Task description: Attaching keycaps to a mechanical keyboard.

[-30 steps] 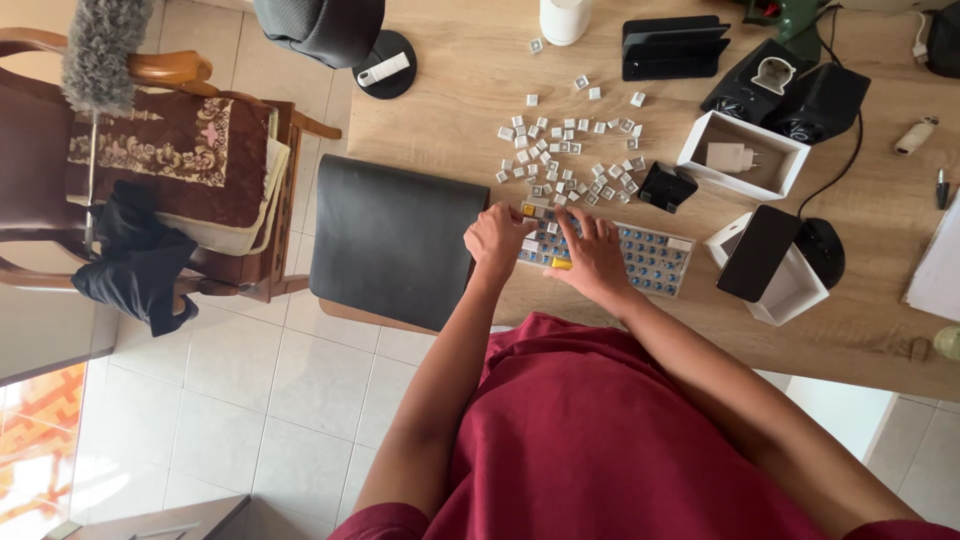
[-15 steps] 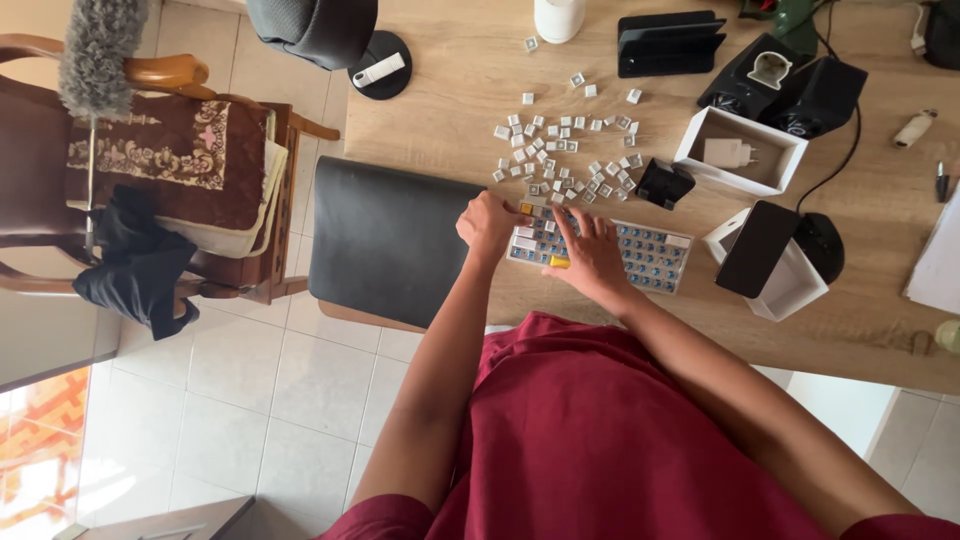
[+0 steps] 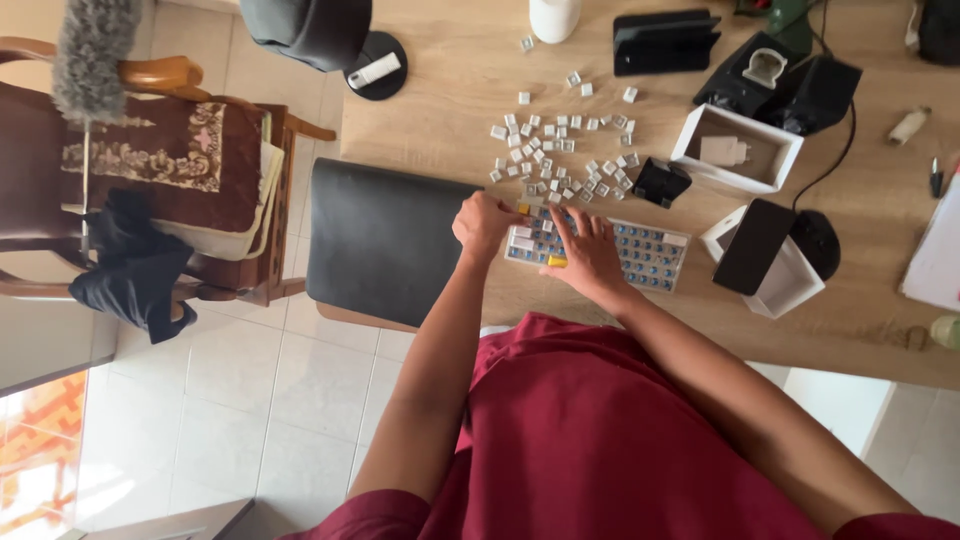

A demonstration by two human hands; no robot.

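My left hand [image 3: 482, 224] pinched at the keyboard's [image 3: 620, 252] upper left corner; whether a keycap sat in that grip, I couldn't tell. My right hand [image 3: 590, 252] lay spread flat over the keys, steadying it on the desk [image 3: 450, 110]. Loose keycaps [image 3: 560, 150] lay scattered just beyond, so I judged I was fitting caps, each needing a square press.

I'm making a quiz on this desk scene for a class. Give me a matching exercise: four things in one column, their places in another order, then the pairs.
Things:
1. loose keycaps
2. keyboard
3. left hand
4. black mat

Places:
A. at the keyboard's left end
B. hanging over the table's left edge
C. scattered on the table beyond the keyboard
D. partly under the right hand

Pairs: 1-C, 2-D, 3-A, 4-B
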